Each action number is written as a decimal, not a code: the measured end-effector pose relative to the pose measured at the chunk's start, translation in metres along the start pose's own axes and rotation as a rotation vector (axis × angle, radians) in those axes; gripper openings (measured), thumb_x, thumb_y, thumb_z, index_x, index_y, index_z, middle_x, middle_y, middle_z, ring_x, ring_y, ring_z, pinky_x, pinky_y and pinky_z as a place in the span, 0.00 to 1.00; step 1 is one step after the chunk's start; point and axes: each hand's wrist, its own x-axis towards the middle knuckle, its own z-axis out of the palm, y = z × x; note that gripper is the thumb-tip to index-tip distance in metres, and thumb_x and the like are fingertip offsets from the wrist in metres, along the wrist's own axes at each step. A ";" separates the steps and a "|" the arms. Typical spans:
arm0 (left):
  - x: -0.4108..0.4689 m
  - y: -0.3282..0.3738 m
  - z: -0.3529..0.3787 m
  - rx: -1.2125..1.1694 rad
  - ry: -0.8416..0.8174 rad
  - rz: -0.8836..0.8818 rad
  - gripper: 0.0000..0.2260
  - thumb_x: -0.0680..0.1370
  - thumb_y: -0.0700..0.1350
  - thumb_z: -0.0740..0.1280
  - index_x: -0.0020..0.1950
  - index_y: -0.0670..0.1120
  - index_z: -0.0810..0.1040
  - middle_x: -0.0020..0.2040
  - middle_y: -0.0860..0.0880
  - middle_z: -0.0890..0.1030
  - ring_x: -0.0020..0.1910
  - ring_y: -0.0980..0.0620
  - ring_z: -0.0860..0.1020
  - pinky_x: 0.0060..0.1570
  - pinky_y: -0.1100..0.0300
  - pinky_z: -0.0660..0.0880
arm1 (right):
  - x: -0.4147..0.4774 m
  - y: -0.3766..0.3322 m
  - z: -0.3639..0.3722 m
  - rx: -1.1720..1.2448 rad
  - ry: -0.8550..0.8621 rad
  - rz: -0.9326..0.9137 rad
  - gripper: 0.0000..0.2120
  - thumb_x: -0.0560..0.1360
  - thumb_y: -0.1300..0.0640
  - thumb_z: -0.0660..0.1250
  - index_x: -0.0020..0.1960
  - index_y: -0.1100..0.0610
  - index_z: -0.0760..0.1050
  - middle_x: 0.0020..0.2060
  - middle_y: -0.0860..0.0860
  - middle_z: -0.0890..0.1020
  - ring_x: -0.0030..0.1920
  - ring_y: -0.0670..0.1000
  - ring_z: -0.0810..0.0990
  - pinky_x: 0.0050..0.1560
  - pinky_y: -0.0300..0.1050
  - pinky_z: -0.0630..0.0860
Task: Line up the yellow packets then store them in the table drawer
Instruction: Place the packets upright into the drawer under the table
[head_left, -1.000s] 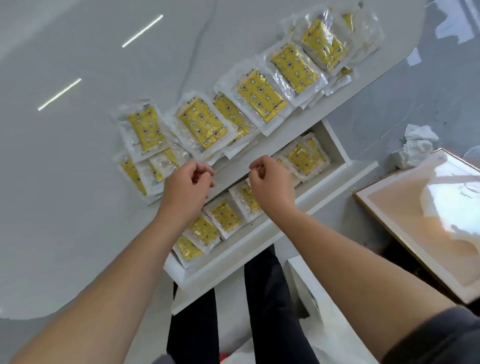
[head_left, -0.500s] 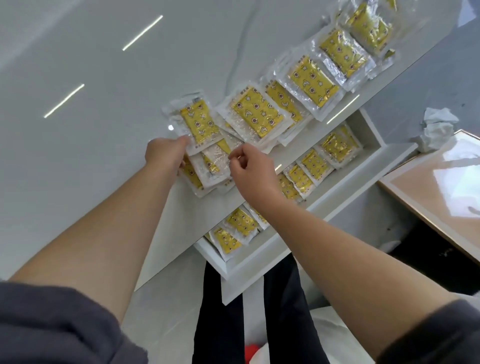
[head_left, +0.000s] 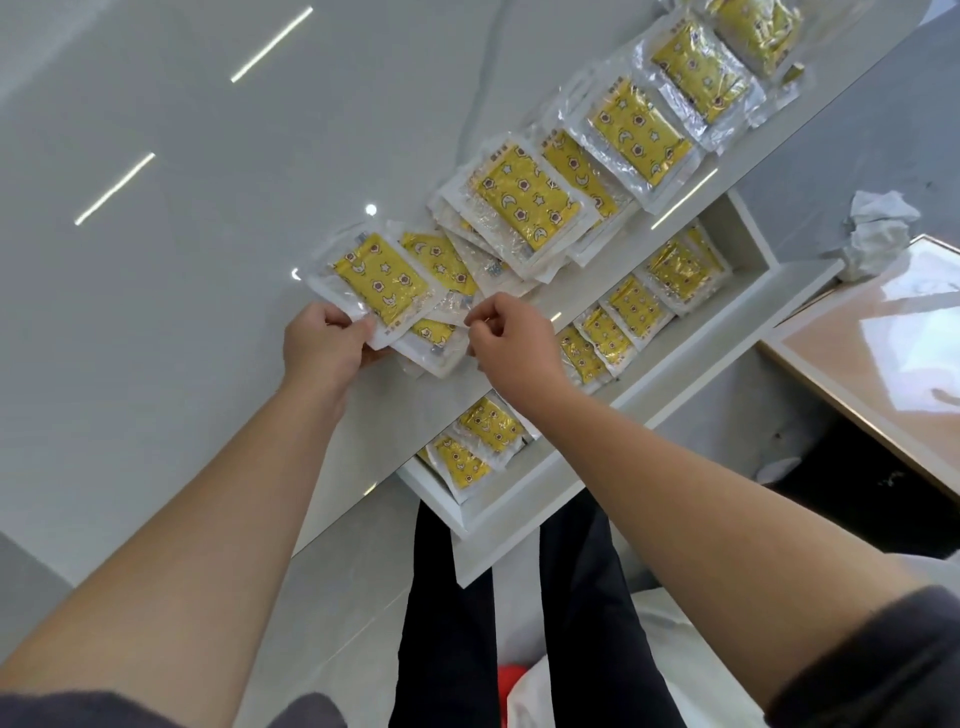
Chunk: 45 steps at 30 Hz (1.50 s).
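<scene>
Several yellow packets in clear wrappers lie in an overlapping row (head_left: 636, 130) along the white table's near edge. My left hand (head_left: 324, 348) grips the near corner of the leftmost packet stack (head_left: 382, 280). My right hand (head_left: 511, 338) pinches the right side of the same stack, fingers curled at a wrapper edge. Below the table edge the white drawer (head_left: 550, 478) stands open, with more yellow packets (head_left: 623, 325) lined up inside; my right forearm hides part of that line.
The glossy white table (head_left: 182, 260) stretches to the left. A crumpled white tissue (head_left: 872, 228) lies on the grey floor at right, beside a pale wooden board (head_left: 883, 364). My legs in dark trousers (head_left: 447, 597) stand under the drawer.
Both hands rose from over the drawer to the leftmost stack on the table and took hold of it. The view shifted, so the packets and drawer now sit further right.
</scene>
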 end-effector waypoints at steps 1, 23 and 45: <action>-0.001 -0.002 -0.004 -0.022 0.002 0.011 0.07 0.75 0.33 0.69 0.44 0.43 0.74 0.49 0.43 0.80 0.50 0.45 0.82 0.47 0.50 0.82 | 0.000 0.002 0.000 0.015 -0.004 0.014 0.07 0.77 0.60 0.59 0.47 0.53 0.76 0.39 0.54 0.82 0.42 0.56 0.82 0.44 0.56 0.81; -0.025 0.004 -0.045 -0.071 -0.788 -0.128 0.30 0.60 0.36 0.80 0.60 0.43 0.75 0.58 0.38 0.81 0.56 0.42 0.81 0.52 0.54 0.80 | -0.004 0.023 0.007 0.583 -0.663 0.449 0.23 0.76 0.40 0.64 0.64 0.53 0.74 0.59 0.55 0.81 0.59 0.56 0.81 0.58 0.55 0.77; 0.036 0.055 0.021 1.271 0.025 0.666 0.32 0.69 0.55 0.75 0.68 0.49 0.67 0.66 0.43 0.69 0.66 0.42 0.67 0.63 0.46 0.62 | 0.010 0.065 -0.016 0.528 -0.475 0.361 0.17 0.75 0.60 0.69 0.64 0.59 0.74 0.57 0.56 0.83 0.57 0.57 0.82 0.60 0.60 0.76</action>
